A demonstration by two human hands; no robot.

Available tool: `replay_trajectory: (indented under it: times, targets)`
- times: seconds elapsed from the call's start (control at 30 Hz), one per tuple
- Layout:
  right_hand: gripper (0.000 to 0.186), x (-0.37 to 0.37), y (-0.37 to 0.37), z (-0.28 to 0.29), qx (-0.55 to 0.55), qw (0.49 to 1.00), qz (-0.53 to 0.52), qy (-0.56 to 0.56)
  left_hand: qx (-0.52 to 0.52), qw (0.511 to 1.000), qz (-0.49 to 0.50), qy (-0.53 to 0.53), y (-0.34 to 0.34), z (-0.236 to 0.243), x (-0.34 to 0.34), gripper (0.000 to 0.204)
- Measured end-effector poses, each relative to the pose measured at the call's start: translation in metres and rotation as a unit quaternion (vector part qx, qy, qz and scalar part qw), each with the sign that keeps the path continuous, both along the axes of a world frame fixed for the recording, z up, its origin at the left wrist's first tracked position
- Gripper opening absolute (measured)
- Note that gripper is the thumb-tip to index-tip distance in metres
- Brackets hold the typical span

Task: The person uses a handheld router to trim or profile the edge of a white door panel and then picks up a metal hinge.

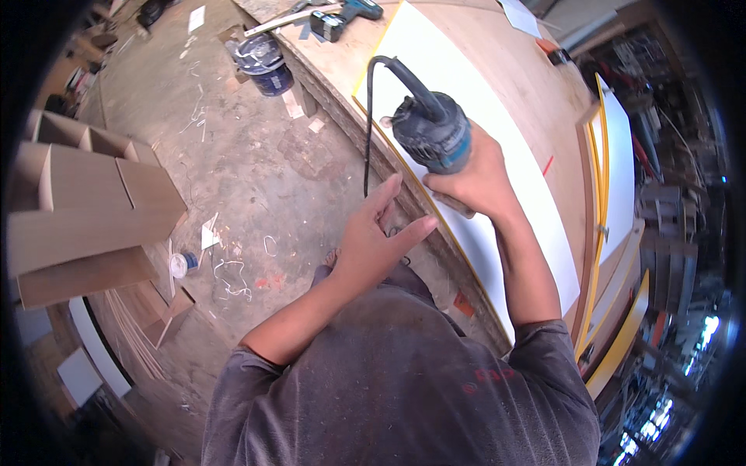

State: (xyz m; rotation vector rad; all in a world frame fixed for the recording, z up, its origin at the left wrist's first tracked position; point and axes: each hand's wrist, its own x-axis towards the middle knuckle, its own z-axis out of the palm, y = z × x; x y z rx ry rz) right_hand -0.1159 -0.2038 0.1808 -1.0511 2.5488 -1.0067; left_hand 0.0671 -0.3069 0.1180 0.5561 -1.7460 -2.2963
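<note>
My right hand (482, 175) is wrapped round a blue and black corded trim router (435, 132). The router is upright over the near edge of a long white panel (497, 124) with yellow edging; its base is partly hidden by my hand. From its top a black cord (369, 116) loops over and hangs down past the bench edge. My left hand (373, 241) is held beside that edge, left of the router, with thumb and fingers apart and nothing in them. The panel lies on a wooden workbench (559, 101).
A cordless drill (357, 11) lies at the bench's far end. Below it on the floor stands a dark blue bucket (264, 66). Wooden cabinet boxes (85, 179) and a roll of tape (183, 265) are at left. More yellow-edged white panels (618, 147) are at right.
</note>
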Motion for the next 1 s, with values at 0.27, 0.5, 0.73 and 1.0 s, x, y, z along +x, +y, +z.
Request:
replay_trajectory:
  times: [0.27, 0.5, 0.73, 1.0]
  targets:
    - [0.053, -0.076, -0.020, -0.015, 0.018, 0.944, 0.189, -0.270, 0.059, 0.960, 0.220, 0.162, -0.009, 0.034, -0.105, 0.107]
    - [0.060, -0.105, -0.024, -0.043, -0.043, 0.925, 0.248, -0.286, -0.048, 0.945, 0.280, 0.160, -0.012, 0.034, -0.157, 0.075]
    - [0.070, -0.088, -0.040, -0.067, -0.132, 0.971, 0.098, -0.175, -0.103, 0.924, 0.321, 0.184, -0.021, 0.033, -0.184, 0.076]
    - [0.064, -0.111, -0.051, -0.089, -0.200, 0.966, 0.124, -0.106, 0.010, 0.941, 0.224, 0.252, -0.048, 0.010, -0.178, 0.070]
